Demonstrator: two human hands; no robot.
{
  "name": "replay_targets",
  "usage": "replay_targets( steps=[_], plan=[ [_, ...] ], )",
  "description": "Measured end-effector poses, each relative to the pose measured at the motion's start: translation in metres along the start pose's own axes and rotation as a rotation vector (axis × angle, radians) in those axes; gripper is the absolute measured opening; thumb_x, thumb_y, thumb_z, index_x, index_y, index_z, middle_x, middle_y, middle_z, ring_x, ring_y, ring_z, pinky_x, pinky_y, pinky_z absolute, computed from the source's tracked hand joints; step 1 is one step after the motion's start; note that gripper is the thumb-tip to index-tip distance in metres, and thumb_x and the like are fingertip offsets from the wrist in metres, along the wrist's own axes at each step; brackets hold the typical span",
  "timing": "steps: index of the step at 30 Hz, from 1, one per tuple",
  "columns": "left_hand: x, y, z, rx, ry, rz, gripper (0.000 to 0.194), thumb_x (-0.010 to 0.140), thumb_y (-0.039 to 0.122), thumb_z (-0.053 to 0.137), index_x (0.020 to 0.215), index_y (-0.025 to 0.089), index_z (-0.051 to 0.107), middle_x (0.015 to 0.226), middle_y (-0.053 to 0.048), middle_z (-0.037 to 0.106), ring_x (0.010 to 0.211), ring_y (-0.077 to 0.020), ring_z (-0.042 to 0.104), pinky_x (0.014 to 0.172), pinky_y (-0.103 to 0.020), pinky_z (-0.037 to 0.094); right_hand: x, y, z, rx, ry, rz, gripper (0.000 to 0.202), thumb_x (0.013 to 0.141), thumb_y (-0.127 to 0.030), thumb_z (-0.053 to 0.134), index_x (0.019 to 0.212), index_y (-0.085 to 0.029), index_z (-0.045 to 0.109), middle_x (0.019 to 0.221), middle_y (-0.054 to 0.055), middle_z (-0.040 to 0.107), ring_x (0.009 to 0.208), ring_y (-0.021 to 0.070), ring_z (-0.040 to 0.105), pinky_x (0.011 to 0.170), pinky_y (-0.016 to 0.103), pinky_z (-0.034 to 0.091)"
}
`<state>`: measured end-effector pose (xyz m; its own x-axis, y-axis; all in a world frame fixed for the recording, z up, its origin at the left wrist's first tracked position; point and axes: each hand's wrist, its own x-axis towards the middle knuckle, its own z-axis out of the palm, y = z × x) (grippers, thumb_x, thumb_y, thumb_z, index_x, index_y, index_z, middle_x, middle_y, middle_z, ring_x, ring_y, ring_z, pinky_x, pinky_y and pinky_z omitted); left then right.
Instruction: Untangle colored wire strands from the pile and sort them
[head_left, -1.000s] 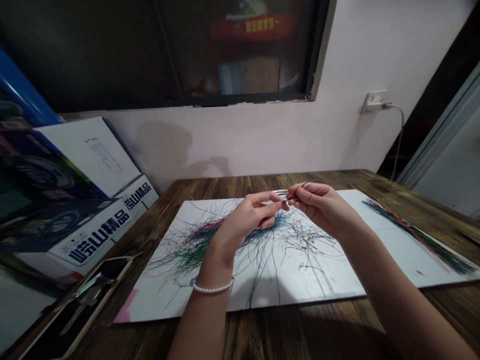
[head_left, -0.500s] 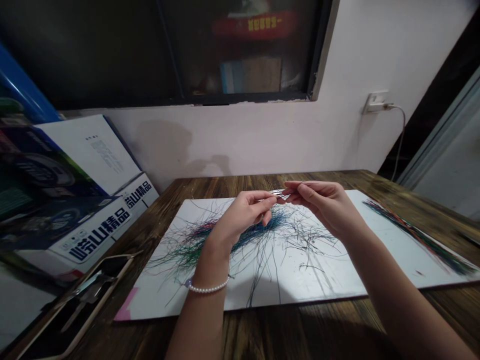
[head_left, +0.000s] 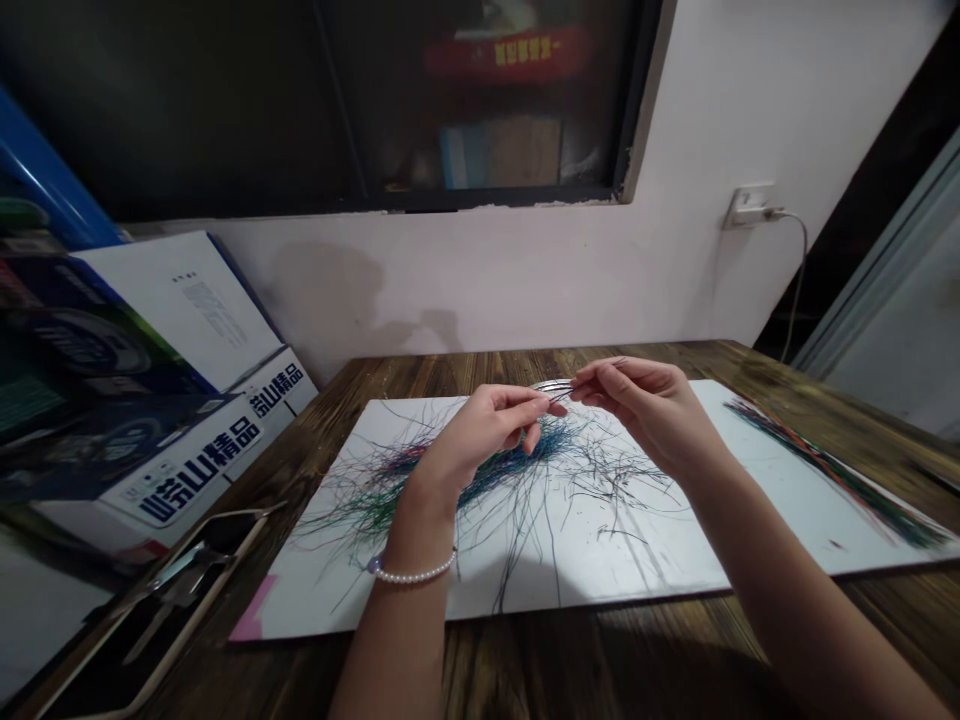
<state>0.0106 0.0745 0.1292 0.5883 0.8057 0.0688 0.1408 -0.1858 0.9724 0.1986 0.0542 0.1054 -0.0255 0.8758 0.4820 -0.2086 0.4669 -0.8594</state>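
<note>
A few thin dark wires (head_left: 561,393) stretch across the gap between my two hands, above the white board (head_left: 645,565). At their left end, my left hand (head_left: 496,425) pinches them between thumb and fingers, with a pearl bracelet (head_left: 415,576) around the wrist. My right hand (head_left: 637,398) grips the other end, thumb pressed on the fingertips. Beneath the left hand spreads a tangled pile of blue, green and red wires (head_left: 390,490). Short dark wire pieces (head_left: 611,485) lie scattered below the right hand.
A straighter bundle of coloured wires (head_left: 832,470) lies at the board's right end. On the wooden table's (head_left: 420,372) left side is a tray (head_left: 154,640) with metal tools. Printed boxes (head_left: 202,455) stand behind it, and a wall socket (head_left: 750,205) holds a plugged cable.
My hands have drawn slightly apart, so more of the wires shows between them. The right fingertips sit a little higher. The piles on the board look unchanged.
</note>
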Motion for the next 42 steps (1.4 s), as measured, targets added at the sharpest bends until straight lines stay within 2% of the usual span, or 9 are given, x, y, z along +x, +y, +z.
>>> replay_targets(
  steps=[12,15,17,19,21,25,30,34,42],
  plan=[
    [-0.011,0.005,-0.007,-0.040,-0.050,0.057,0.023,0.088,0.032,0.048,0.072,0.017,0.054,0.048,0.005,0.037,0.043,-0.0069,0.028,0.042,-0.022,0.016,-0.003,0.003,0.009,0.127,-0.085,-0.024,0.021,0.079,-0.041,0.063,0.072,-0.022,0.067,0.081,0.001,0.065,0.071,0.0121,0.063,0.070,0.027,0.054],
    [-0.011,0.003,-0.014,0.025,0.092,0.085,0.018,0.086,0.029,0.050,0.072,0.018,0.052,0.048,0.005,0.041,0.044,-0.0069,0.033,0.043,-0.021,0.020,-0.003,0.006,0.013,0.121,-0.058,-0.014,0.018,0.081,-0.038,0.062,0.091,-0.023,0.065,0.085,0.002,0.066,0.074,0.0121,0.064,0.069,0.026,0.053],
    [-0.011,0.001,-0.020,0.119,0.305,0.161,0.017,0.085,0.028,0.052,0.071,0.019,0.052,0.048,0.005,0.045,0.043,-0.0069,0.033,0.043,-0.021,0.022,-0.004,0.010,0.016,0.100,-0.009,-0.017,0.023,0.085,-0.035,0.059,0.104,-0.022,0.059,0.087,0.003,0.066,0.074,0.0125,0.066,0.068,0.025,0.054],
    [-0.011,-0.002,-0.028,0.224,0.537,0.262,0.014,0.084,0.026,0.053,0.071,0.019,0.053,0.048,0.005,0.046,0.041,-0.0068,0.033,0.042,-0.021,0.022,-0.004,0.016,0.020,0.015,-0.006,-0.014,0.022,0.087,-0.032,0.055,0.106,-0.020,0.055,0.087,0.004,0.066,0.074,0.0131,0.066,0.068,0.027,0.054],
    [-0.011,-0.003,-0.034,0.266,0.671,0.322,0.012,0.083,0.024,0.054,0.072,0.019,0.054,0.048,0.005,0.046,0.040,-0.0067,0.032,0.041,-0.021,0.022,-0.005,0.025,0.026,-0.174,-0.084,-0.022,0.017,0.089,-0.029,0.050,0.101,-0.018,0.055,0.084,0.005,0.066,0.076,0.0138,0.066,0.070,0.028,0.054],
    [-0.013,-0.002,-0.042,0.154,0.738,0.299,0.012,0.081,0.022,0.055,0.070,0.018,0.054,0.044,0.005,0.047,0.036,-0.0060,0.032,0.038,-0.020,0.020,-0.010,0.058,0.037,-0.652,-0.364,-0.094,0.016,0.090,-0.017,0.043,0.097,-0.017,0.057,0.090,0.007,0.066,0.083,0.0146,0.064,0.073,0.028,0.052],
    [-0.018,0.002,-0.047,0.059,0.889,0.308,0.016,0.083,0.019,0.051,0.068,0.019,0.051,0.041,0.006,0.043,0.031,-0.0045,0.025,0.034,-0.020,0.016,-0.021,0.103,0.044,-0.861,-0.526,-0.103,0.020,0.081,-0.006,0.050,0.098,-0.015,0.058,0.095,0.011,0.065,0.087,0.0210,0.061,0.075,0.034,0.049],
    [-0.023,0.004,-0.052,-0.032,0.941,0.312,0.018,0.084,0.016,0.051,0.066,0.018,0.051,0.040,0.007,0.042,0.029,-0.0036,0.025,0.033,-0.019,0.015,-0.024,0.116,0.043,-0.985,-0.568,-0.109,0.017,0.081,-0.004,0.050,0.088,-0.015,0.059,0.090,0.010,0.062,0.089,0.0215,0.057,0.075,0.034,0.046],
    [-0.024,0.006,-0.047,-0.012,0.925,0.309,0.019,0.085,0.015,0.051,0.066,0.018,0.052,0.042,0.006,0.043,0.032,-0.0042,0.029,0.034,-0.020,0.018,-0.024,0.123,0.043,-1.088,-0.572,-0.124,0.022,0.081,-0.005,0.051,0.101,-0.015,0.057,0.097,0.010,0.061,0.093,0.0226,0.054,0.079,0.035,0.046]
  ],
)
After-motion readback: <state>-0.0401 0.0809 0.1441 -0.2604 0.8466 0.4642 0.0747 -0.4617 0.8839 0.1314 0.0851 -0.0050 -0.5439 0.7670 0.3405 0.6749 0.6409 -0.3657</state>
